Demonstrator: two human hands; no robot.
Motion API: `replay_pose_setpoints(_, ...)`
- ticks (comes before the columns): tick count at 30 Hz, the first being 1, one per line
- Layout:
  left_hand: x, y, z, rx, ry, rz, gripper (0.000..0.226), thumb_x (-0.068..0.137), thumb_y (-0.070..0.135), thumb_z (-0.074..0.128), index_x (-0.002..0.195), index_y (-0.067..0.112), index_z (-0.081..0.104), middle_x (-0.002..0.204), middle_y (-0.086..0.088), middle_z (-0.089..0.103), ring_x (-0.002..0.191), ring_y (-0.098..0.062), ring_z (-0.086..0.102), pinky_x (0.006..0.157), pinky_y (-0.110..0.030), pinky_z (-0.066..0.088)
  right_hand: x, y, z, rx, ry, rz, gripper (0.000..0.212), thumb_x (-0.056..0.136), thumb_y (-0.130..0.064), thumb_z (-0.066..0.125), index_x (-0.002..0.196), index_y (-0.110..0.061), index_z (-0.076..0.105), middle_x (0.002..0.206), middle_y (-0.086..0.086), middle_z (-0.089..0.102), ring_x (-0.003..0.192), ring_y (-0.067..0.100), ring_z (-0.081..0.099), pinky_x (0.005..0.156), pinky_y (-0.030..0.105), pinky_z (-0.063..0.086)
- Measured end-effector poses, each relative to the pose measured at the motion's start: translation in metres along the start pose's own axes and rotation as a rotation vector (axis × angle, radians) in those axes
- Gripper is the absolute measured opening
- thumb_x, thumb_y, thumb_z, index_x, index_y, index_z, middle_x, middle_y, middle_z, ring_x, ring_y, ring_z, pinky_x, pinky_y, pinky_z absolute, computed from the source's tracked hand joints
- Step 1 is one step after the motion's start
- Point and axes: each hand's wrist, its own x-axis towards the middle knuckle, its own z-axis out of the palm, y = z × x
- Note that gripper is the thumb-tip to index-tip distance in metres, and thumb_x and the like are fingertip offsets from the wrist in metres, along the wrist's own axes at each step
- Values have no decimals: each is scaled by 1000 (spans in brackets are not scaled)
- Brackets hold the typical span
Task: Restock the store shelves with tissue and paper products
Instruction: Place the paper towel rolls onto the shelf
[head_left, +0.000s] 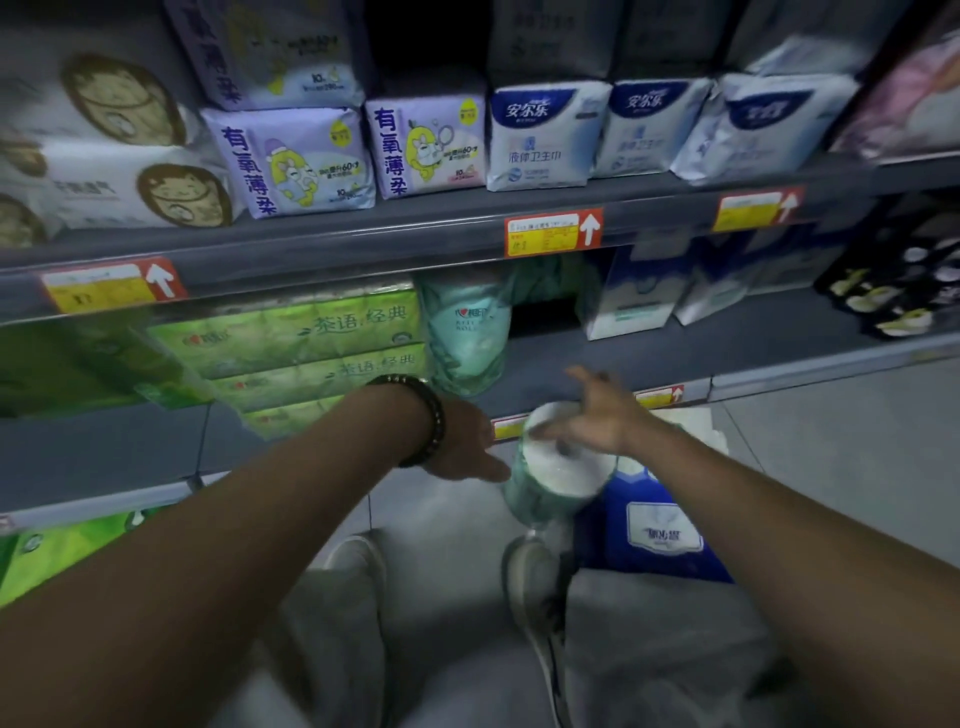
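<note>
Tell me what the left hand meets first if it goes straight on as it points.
The left hand would meet the roll pack just ahead; it may already touch, since depth is unclear.

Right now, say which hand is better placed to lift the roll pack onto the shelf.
Right, probably. The right hand rests across the top of the roll pack, just below the shelf gap; the left hand only reaches its side.

The roll pack (558, 470) sits before the lower shelf (675, 353); a tissue bag (665, 538) lies on the floor (831, 441) at its four o'clock.
</note>
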Motion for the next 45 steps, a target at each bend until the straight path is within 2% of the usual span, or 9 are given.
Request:
replay_pose_setpoints(4,11,-4,23,220,-202,-19,71,107,62,35,158,13,41,165,-10,37,150,-29,38,120,-42,31,-9,22,34,-312,-45,84,153,59,-72,91,165,-44,-17,174,19,-13,162,45,-8,124,65,23)
replay_pose_setpoints(8,30,0,24,302,-185,-15,75,104,65,38,160,15,38,165,-8,37,151,-29,38,122,-45,33,5,29,61,-321,-69,110,167,49,-60,97,152,-53,-35,170,11,-35,160,43,-21,125,69,15)
replay_pose_setpoints(15,49,1,5,309,-44,66,71,104,61,43,155,11,45,157,-12,47,142,-30,48,113,-39,41,15,19,68,-300,109,89,137,50,-64,92,153,-42,4,144,13,24,136,42,31,102,59,51)
replay_pose_setpoints(22,38,-12,16,240,24,50,101,79,52,86,159,14,36,161,-7,43,144,-28,47,117,-39,43,-27,-9,6,-176,169,45,129,45,-72,90,154,-37,30,139,12,40,134,38,39,106,46,49)
replay_pose_setpoints(27,26,2,49,-130,375,154,123,53,56,98,152,17,36,151,-4,47,137,-28,51,109,-38,48,-79,-47,-49,-70,237,-1,125,33,-83,80,142,-30,49,132,8,55,125,31,48,95,39,51)
replay_pose_setpoints(30,5,19,63,-458,549,158,154,37,69,92,159,18,13,155,-8,42,139,-31,48,109,-48,49,-118,-68,-72,-25,289,-26,104,44,-76,84,129,-22,59,123,1,61,112,25,57,91,38,55)
replay_pose_setpoints(34,-25,36,80,-719,824,246,143,32,73,89,149,25,24,144,-3,48,129,-27,54,105,-49,53,-163,-88,-86,67,315,-14,101,33,-79,80,115,-21,70,112,1,74,97,24,72,87,42,63)
replay_pose_setpoints(39,-45,35,66,-780,829,374,115,35,73,93,130,36,41,124,14,61,108,-12,65,90,-38,60,-203,-93,-106,197,324,21,117,32,-89,82,126,-20,65,125,1,71,108,26,71,94,44,61)
replay_pose_setpoints(45,-38,15,47,-1078,506,505,83,55,52,100,127,28,66,113,6,79,97,-15,79,92,-47,63,-213,-56,-107,487,283,-123,136,53,-58,100,163,-25,27,149,-5,53,127,23,63,105,48,57)
